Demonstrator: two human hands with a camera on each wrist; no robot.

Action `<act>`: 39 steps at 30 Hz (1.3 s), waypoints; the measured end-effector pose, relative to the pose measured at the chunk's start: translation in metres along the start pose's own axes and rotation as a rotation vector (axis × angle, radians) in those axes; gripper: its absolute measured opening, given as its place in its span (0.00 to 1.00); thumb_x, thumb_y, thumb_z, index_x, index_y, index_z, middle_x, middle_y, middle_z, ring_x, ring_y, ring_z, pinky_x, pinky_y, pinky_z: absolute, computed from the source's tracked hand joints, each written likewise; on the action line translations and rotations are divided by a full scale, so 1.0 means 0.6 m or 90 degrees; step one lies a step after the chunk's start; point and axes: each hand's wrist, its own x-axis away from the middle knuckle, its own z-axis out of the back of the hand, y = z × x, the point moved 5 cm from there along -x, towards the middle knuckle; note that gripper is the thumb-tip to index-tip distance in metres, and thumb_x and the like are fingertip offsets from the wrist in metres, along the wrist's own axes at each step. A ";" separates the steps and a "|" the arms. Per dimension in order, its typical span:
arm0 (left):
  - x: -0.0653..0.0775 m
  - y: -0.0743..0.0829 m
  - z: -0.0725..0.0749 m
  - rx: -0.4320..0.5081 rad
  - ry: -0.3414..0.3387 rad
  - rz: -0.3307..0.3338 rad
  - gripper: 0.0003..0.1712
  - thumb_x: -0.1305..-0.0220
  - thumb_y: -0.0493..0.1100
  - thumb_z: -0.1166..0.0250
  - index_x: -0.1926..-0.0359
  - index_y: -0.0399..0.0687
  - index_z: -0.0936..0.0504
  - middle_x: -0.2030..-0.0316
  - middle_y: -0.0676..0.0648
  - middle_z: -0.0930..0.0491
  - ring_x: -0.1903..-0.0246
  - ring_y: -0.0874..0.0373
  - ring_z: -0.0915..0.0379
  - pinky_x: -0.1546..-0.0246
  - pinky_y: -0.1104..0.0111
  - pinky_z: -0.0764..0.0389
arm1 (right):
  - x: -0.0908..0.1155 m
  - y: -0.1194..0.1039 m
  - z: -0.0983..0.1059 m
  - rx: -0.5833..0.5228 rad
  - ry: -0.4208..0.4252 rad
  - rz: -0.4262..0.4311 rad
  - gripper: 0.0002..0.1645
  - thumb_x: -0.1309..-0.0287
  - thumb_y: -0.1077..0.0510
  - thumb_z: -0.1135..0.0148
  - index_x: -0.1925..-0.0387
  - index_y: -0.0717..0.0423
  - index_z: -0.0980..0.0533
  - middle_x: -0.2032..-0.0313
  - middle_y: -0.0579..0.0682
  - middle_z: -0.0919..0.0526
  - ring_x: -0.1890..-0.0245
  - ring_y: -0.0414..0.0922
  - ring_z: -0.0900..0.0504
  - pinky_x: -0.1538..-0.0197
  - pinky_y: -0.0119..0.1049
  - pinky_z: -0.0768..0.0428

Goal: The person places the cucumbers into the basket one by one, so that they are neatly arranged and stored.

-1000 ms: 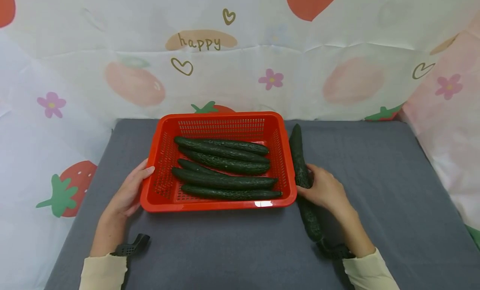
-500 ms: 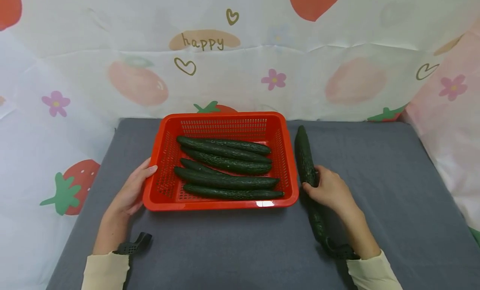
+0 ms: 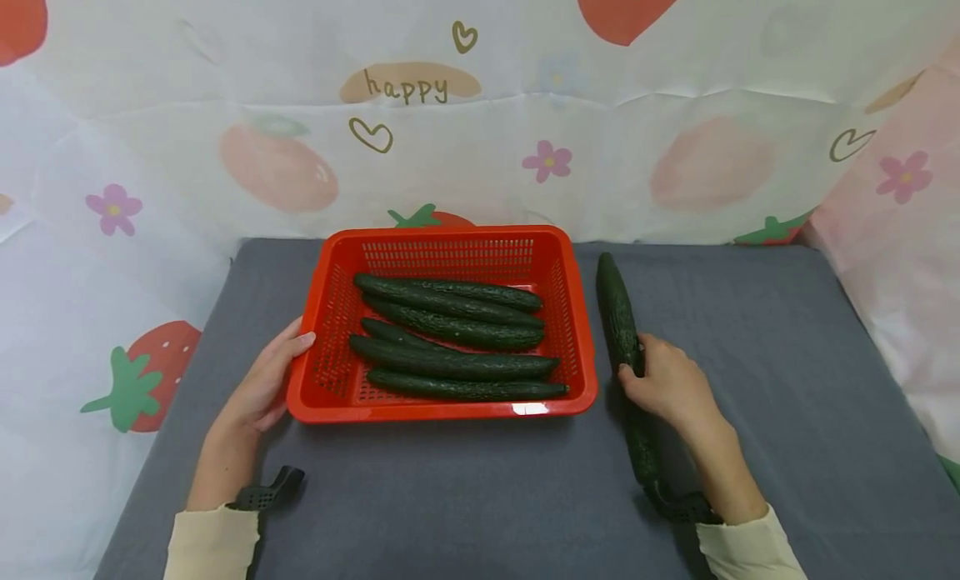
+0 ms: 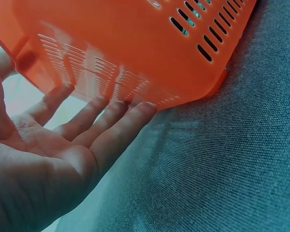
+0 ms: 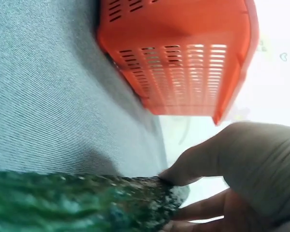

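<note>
A red plastic basket (image 3: 442,411) with slotted walls holds several dark green cucumbers (image 3: 453,362) lying lengthwise. My left hand (image 3: 262,382) grips its left side, thumb over the rim; in the left wrist view the fingertips (image 4: 144,108) touch the slotted outer wall. To the right of the basket, and apart from it, a single cucumber (image 3: 617,309) points away from me. My right hand (image 3: 675,388) holds this cucumber around its middle, between thumb and fingers. The right wrist view shows the thumb (image 5: 188,164) on the bumpy cucumber (image 5: 77,200).
Grey cloth (image 3: 450,497) covers the table. Behind it hangs a white printed curtain (image 3: 480,163) with fruit, flowers and hearts. Each wrist carries a black camera mount, the left one (image 3: 266,490) and the right one (image 3: 678,505), close above the cloth.
My right hand has moved right with the single cucumber, from against the basket's right rim to a small gap away. The left hand and basket hold their place.
</note>
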 end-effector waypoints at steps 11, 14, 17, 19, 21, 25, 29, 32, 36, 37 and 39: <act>0.004 -0.004 0.002 -0.003 -0.012 -0.005 0.26 0.14 0.42 0.59 0.22 0.58 0.40 0.45 0.55 0.13 0.53 0.62 0.10 0.51 0.67 0.11 | 0.001 0.010 0.002 0.001 -0.020 0.006 0.45 0.34 0.46 0.29 0.31 0.77 0.32 0.53 0.72 0.14 0.58 0.64 0.12 0.52 0.61 0.13; 0.007 -0.008 0.001 -0.010 -0.004 0.007 0.26 0.14 0.43 0.58 0.22 0.60 0.40 0.44 0.56 0.13 0.53 0.62 0.10 0.50 0.67 0.11 | 0.004 0.014 -0.002 0.003 -0.014 -0.003 0.44 0.34 0.46 0.31 0.33 0.77 0.30 0.43 0.77 0.18 0.52 0.69 0.14 0.50 0.64 0.14; 0.008 -0.010 0.001 -0.017 0.017 0.019 0.25 0.14 0.44 0.57 0.22 0.61 0.39 0.44 0.57 0.13 0.52 0.62 0.10 0.50 0.67 0.11 | 0.006 0.019 -0.005 -0.005 -0.008 -0.013 0.42 0.33 0.46 0.32 0.34 0.77 0.29 0.44 0.76 0.17 0.55 0.68 0.13 0.52 0.63 0.14; 0.008 -0.009 0.001 -0.021 0.023 0.020 0.25 0.14 0.44 0.56 0.23 0.61 0.39 0.44 0.57 0.13 0.52 0.62 0.10 0.50 0.67 0.11 | 0.006 0.021 -0.004 -0.013 -0.001 -0.014 0.42 0.32 0.45 0.32 0.34 0.77 0.28 0.48 0.74 0.15 0.59 0.64 0.12 0.55 0.61 0.13; 0.007 -0.008 0.001 -0.019 0.025 0.019 0.24 0.14 0.45 0.56 0.23 0.61 0.39 0.44 0.58 0.13 0.52 0.62 0.10 0.50 0.67 0.11 | 0.006 0.024 -0.003 -0.018 0.003 -0.013 0.42 0.33 0.44 0.32 0.35 0.76 0.27 0.52 0.72 0.14 0.63 0.60 0.13 0.58 0.58 0.13; 0.005 -0.004 0.000 -0.005 0.014 0.009 0.24 0.15 0.43 0.57 0.24 0.60 0.38 0.44 0.57 0.12 0.52 0.62 0.10 0.50 0.67 0.11 | 0.004 0.026 0.000 -0.026 0.010 -0.011 0.42 0.33 0.43 0.31 0.36 0.76 0.26 0.55 0.69 0.13 0.64 0.56 0.13 0.59 0.55 0.14; 0.003 -0.003 0.000 -0.004 0.011 0.005 0.24 0.15 0.43 0.57 0.24 0.60 0.37 0.45 0.57 0.12 0.52 0.62 0.10 0.50 0.67 0.11 | 0.001 0.029 0.003 -0.034 0.013 -0.015 0.41 0.33 0.44 0.33 0.36 0.76 0.26 0.52 0.72 0.14 0.61 0.59 0.13 0.58 0.57 0.14; 0.003 -0.003 0.000 -0.015 0.012 0.009 0.24 0.14 0.44 0.57 0.23 0.61 0.38 0.45 0.57 0.12 0.53 0.62 0.10 0.50 0.67 0.11 | 0.001 0.031 0.005 -0.041 0.015 -0.017 0.41 0.32 0.45 0.34 0.35 0.77 0.27 0.50 0.73 0.14 0.59 0.61 0.13 0.58 0.57 0.14; 0.002 -0.003 0.002 -0.017 0.014 0.010 0.25 0.14 0.44 0.58 0.23 0.61 0.39 0.45 0.57 0.13 0.53 0.62 0.10 0.51 0.67 0.11 | 0.000 0.032 0.008 -0.047 0.021 -0.020 0.41 0.31 0.45 0.35 0.35 0.76 0.27 0.49 0.73 0.15 0.58 0.62 0.13 0.57 0.57 0.14; 0.002 -0.002 0.003 -0.016 0.015 0.010 0.25 0.14 0.44 0.58 0.23 0.61 0.39 0.44 0.57 0.13 0.52 0.62 0.10 0.51 0.67 0.11 | -0.001 0.032 0.009 -0.048 0.021 -0.022 0.41 0.31 0.44 0.35 0.34 0.76 0.27 0.49 0.73 0.15 0.57 0.62 0.13 0.56 0.58 0.14; 0.002 -0.002 0.003 -0.013 0.016 0.008 0.25 0.15 0.44 0.57 0.23 0.61 0.39 0.45 0.56 0.13 0.53 0.62 0.10 0.51 0.66 0.10 | -0.001 0.033 0.010 -0.050 0.023 -0.024 0.40 0.31 0.44 0.35 0.34 0.75 0.27 0.48 0.73 0.15 0.55 0.63 0.13 0.55 0.58 0.14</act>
